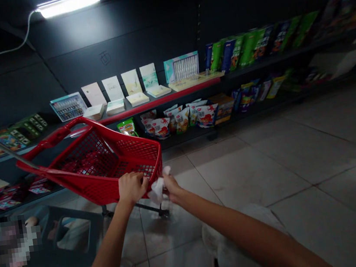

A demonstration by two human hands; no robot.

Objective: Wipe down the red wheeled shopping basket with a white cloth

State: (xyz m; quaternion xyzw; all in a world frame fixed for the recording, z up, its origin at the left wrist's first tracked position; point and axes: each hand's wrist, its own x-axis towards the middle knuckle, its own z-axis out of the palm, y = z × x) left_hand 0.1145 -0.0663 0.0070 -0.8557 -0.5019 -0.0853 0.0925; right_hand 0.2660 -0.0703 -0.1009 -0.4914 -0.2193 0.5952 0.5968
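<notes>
A red plastic shopping basket (103,161) on a wheeled frame stands in front of me, tilted, with its handle at the upper left. My left hand (132,186) is closed on the basket's near rim. My right hand (171,187) pinches a small crumpled white cloth or tissue (157,189) right beside the basket's near corner. The two hands are almost touching.
Dark shelves (173,97) along the wall carry cards, boxes and colourful snack packets (179,118). A grey-blue crate (70,235) sits low at the left beside a blurred area. Pale floor tiles (267,161) spread to the right. A tube light (67,3) glows overhead.
</notes>
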